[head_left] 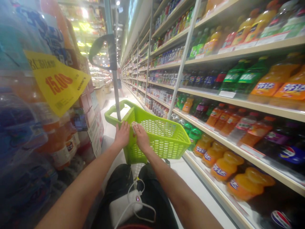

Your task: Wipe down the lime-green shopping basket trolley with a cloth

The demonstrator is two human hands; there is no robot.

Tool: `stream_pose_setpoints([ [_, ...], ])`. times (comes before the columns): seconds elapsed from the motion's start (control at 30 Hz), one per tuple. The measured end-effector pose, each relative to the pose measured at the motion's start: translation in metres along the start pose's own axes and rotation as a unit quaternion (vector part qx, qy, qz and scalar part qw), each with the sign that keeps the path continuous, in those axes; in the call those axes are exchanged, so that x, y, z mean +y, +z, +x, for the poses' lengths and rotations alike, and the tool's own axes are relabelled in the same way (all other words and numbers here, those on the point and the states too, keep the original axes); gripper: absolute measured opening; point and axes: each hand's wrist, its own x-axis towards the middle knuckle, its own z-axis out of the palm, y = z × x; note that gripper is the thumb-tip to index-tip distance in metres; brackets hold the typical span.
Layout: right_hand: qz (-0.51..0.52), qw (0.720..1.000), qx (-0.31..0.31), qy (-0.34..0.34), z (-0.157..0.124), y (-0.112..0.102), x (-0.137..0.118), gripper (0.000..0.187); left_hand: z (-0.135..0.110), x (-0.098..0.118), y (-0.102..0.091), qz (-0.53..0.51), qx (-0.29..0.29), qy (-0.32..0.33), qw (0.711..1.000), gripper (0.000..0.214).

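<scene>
A lime green shopping basket (pixel 166 140) on a trolley stands in the aisle just ahead of me. A grey pole with a curved handle (pixel 111 54) rises from its near left corner. My left hand (pixel 122 135) rests on the basket's near rim beside the pole, fingers laid over the edge. My right hand (pixel 141 137) lies right next to it on the same rim, fingers curled around a small pale item that I cannot make out.
Shelves (pixel 238 101) of orange, green and dark soda bottles line the right side. Stacked bottle packs with a yellow price tag (pixel 57 84) crowd the left. The white-floored aisle (pixel 114 98) runs ahead, with a person far down it. A white device with cables (pixel 126 206) hangs at my waist.
</scene>
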Motion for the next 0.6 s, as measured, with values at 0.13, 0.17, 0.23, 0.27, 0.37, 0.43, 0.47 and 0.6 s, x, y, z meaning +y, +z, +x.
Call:
stream_pose_setpoints([
  [0.13, -0.009, 1.0, -0.003, 0.014, -0.005, -0.002, 0.007, 0.047, -0.002, -0.004, -0.004, 0.011, -0.009, 0.005, 1.0, 0.062],
  [0.17, -0.014, 1.0, 0.001, 0.021, -0.01, -0.006, 0.016, 0.047, -0.003, -0.005, -0.004, 0.014, -0.01, 0.005, 1.0, 0.063],
  [0.23, -0.028, 0.999, 0.013, 0.042, -0.024, -0.014, 0.038, 0.048, -0.003, -0.007, -0.004, 0.018, -0.013, 0.002, 1.0, 0.064],
  [0.27, -0.035, 0.998, 0.02, 0.056, -0.031, -0.019, 0.049, 0.049, -0.003, -0.007, -0.004, 0.018, -0.013, -0.002, 1.0, 0.064],
  [0.37, -0.05, 0.995, 0.029, 0.079, -0.046, -0.028, 0.068, 0.052, -0.003, 0.001, -0.004, 0.014, -0.007, -0.014, 1.0, 0.062],
  [0.43, -0.052, 0.996, 0.031, 0.066, -0.047, -0.027, 0.064, 0.054, -0.002, 0.012, -0.002, 0.004, -0.006, 0.001, 1.0, 0.061],
  [0.47, -0.051, 0.997, 0.029, 0.052, -0.045, -0.025, 0.059, 0.055, -0.002, 0.019, -0.001, -0.003, -0.011, 0.017, 1.0, 0.061],
  [0.6, -0.05, 0.998, 0.026, 0.014, -0.035, -0.014, 0.037, 0.058, -0.002, 0.042, 0.006, -0.011, -0.039, 0.045, 0.998, 0.061],
])
